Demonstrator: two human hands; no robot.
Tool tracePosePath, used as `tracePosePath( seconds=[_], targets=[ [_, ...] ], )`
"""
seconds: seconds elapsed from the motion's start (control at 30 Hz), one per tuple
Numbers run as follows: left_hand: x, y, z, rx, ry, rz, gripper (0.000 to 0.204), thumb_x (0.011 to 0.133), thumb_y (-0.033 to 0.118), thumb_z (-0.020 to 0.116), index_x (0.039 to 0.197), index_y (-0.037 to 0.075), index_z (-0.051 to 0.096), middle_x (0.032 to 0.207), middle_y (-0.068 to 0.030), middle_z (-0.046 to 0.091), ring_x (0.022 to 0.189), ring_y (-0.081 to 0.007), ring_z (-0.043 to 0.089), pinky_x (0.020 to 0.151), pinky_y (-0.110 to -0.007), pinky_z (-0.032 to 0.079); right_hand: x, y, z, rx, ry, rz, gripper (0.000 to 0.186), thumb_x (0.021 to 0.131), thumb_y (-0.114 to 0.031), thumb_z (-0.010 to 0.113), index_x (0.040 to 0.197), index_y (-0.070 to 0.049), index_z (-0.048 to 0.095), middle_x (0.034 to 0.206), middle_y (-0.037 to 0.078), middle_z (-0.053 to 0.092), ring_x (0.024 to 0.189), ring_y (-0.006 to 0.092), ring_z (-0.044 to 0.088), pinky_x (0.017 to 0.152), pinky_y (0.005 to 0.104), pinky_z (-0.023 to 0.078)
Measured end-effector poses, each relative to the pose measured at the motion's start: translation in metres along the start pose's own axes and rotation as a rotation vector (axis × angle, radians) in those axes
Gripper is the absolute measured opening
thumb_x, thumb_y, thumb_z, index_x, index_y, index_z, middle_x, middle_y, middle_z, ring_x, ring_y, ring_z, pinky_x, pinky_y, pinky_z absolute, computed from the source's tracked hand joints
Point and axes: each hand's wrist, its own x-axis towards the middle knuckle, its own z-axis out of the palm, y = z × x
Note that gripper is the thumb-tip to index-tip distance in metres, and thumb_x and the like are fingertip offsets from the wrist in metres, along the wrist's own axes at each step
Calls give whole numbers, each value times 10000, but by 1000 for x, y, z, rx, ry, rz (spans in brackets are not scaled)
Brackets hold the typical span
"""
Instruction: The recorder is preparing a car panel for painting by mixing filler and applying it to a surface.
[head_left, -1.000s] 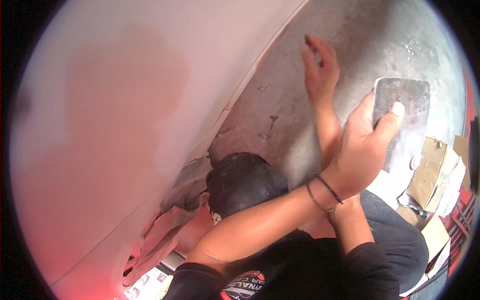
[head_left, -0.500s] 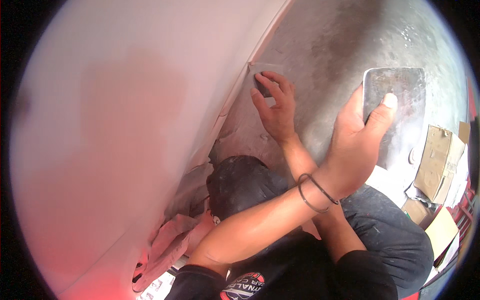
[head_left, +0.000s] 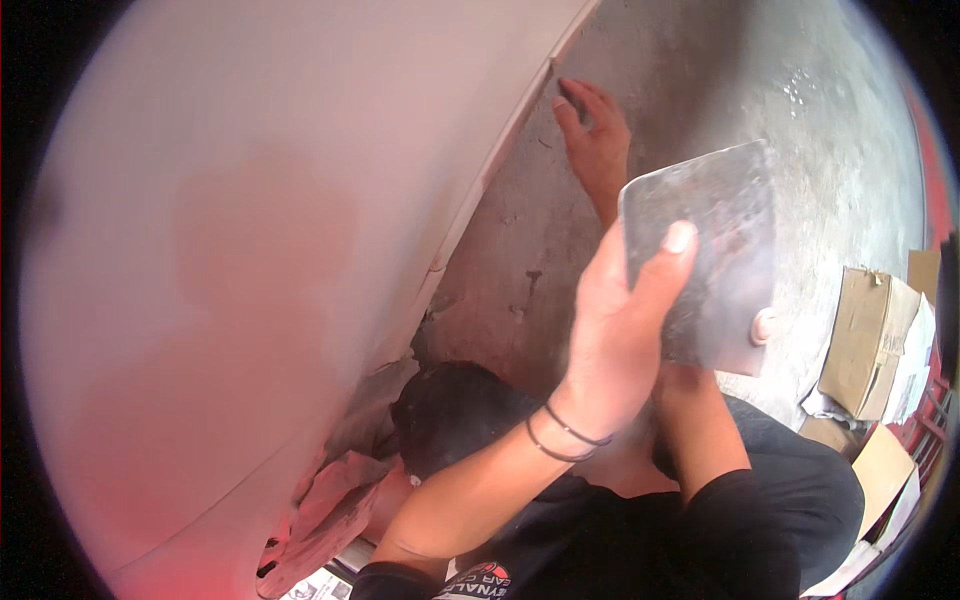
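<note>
My left hand (head_left: 615, 325) is closed on a flat grey plate (head_left: 705, 225), thumb on its smeared face and the other fingers mostly hidden behind it. The plate is tilted, with a small rounded spot on its right side that I cannot make out. Farther off, my right hand (head_left: 602, 135) pinches a small dark piece (head_left: 570, 98), its kind unclear, at the edge of a large pale, glossy car panel (head_left: 300, 100). My right forearm passes behind the plate and partly disappears there.
The panel fills the left side, its lower part reddish. A stained concrete floor (head_left: 850, 170) lies to the right. A cardboard box (head_left: 857, 340) and loose papers are at the right. Crumpled reddish sheeting (head_left: 330, 500) sits below the panel, near my dark-clothed knee (head_left: 460, 410).
My right hand has moved up and a little right along the panel's edge. My left hand has shifted left with the plate, which is now more tilted.
</note>
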Motion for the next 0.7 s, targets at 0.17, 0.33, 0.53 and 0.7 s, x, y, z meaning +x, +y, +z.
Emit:
tracePosePath(
  seconds=[0.17, 0.33, 0.53, 0.7],
  targets=[
    [-16, 13, -27, -26, 76, 93, 466, 1215, 305, 617, 1596, 40, 576, 1482, -79, 712, 1329, -199, 687, 1166, -408, 527, 84, 57, -6, 194, -17, 105, 336, 1059, -291, 832, 1320, -81, 856, 1358, 97, 817, 1239, 258, 766, 1145, 357, 554],
    [-12, 22, -45, -46, 113, 102, 521, 1224, 338, 599, 1656, 54, 525, 1555, -99, 675, 1403, -239, 664, 1215, -445, 509, 126, 67, -42, 402, 58, 382, 397, 1092, -344, 801, 1347, -42, 840, 1429, 73, 789, 1333, 250, 723, 1143, 409, 563],
    [48, 20, -28, -63, 91, 132, 553, 1209, 395, 643, 1654, 84, 533, 1575, -45, 649, 1443, -214, 621, 1241, -452, 491, 79, -8, -182, 1311, -2, 555, 696, 1135, -440, 736, 1708, -107, 525, 1578, 136, 667, 1527, 310, 573, 1154, 555, 583],
    [103, 2, -19, 54, 43, 242, 586, 1171, 410, 723, 1641, 111, 543, 1599, -18, 615, 1481, -199, 570, 1273, -455, 458, 29, -59, -275, 947, 104, 738, 605, 1124, -485, 726, 1564, -85, 608, 1429, 130, 745, 1349, 283, 717, 968, 500, 656]
  ],
)
